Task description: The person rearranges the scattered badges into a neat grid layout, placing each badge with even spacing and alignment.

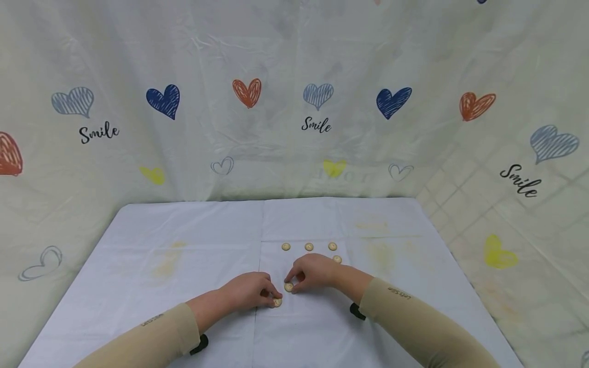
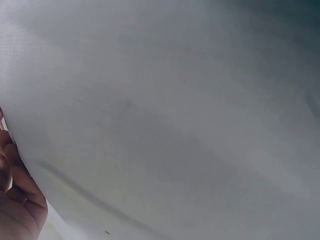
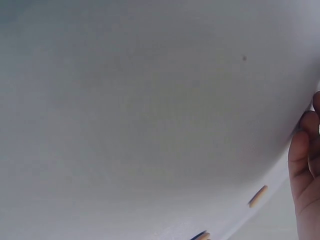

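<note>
Small round wooden buttons lie on a white-covered table. My left hand (image 1: pixel 250 290) holds a wooden button (image 1: pixel 277 302) at its fingertips, close over the cloth near the middle of the table. Just beyond it, to the right, my right hand (image 1: pixel 315 271) has index finger and thumb at opposite edges of another button (image 1: pixel 288 287), pinching it low at the cloth. Each wrist view catches only part of a hand: the left hand (image 2: pixel 20 205) at the lower left, the right hand (image 3: pixel 307 170) at the right edge. Both held buttons are hidden there.
Three buttons stand in a row farther back: left (image 1: pixel 286 246), middle (image 1: pixel 309 246) and right (image 1: pixel 332 246). One more button (image 1: pixel 337 259) lies just behind my right wrist. A curtain (image 1: pixel 276 138) printed with hearts hangs behind the table (image 1: pixel 152 306).
</note>
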Demonstrator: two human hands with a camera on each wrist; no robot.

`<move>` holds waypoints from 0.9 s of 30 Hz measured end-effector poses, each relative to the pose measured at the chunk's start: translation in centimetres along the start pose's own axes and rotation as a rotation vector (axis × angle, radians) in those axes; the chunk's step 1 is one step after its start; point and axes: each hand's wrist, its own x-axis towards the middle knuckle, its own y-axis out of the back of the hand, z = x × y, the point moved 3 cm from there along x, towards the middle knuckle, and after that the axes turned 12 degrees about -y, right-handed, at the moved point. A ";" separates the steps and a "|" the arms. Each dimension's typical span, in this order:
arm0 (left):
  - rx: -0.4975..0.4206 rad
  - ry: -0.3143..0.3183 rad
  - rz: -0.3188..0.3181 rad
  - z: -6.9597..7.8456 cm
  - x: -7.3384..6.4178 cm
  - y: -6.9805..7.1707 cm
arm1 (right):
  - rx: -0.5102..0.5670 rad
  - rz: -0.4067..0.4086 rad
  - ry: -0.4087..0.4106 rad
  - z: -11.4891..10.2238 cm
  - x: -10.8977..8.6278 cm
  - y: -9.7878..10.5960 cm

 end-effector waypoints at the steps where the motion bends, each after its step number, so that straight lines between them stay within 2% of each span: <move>1: 0.001 0.000 0.000 0.0 0.0 0.0 | -0.008 0.002 0.004 -0.1 0.0 0.0; 9: -0.001 0.009 0.005 -0.1 -0.1 -0.1 | -0.041 0.030 0.038 -0.1 -0.1 0.0; 15: -0.002 -0.003 0.007 -0.2 0.0 -0.1 | 0.019 0.064 -0.038 0.8 -0.4 0.6; 22: -0.020 0.008 0.006 -0.2 -0.1 -0.3 | 0.044 0.061 -0.055 1.6 -0.5 1.2; 27: -0.010 0.007 0.008 -0.2 0.0 -0.1 | 0.049 0.082 -0.115 3.0 -0.5 1.5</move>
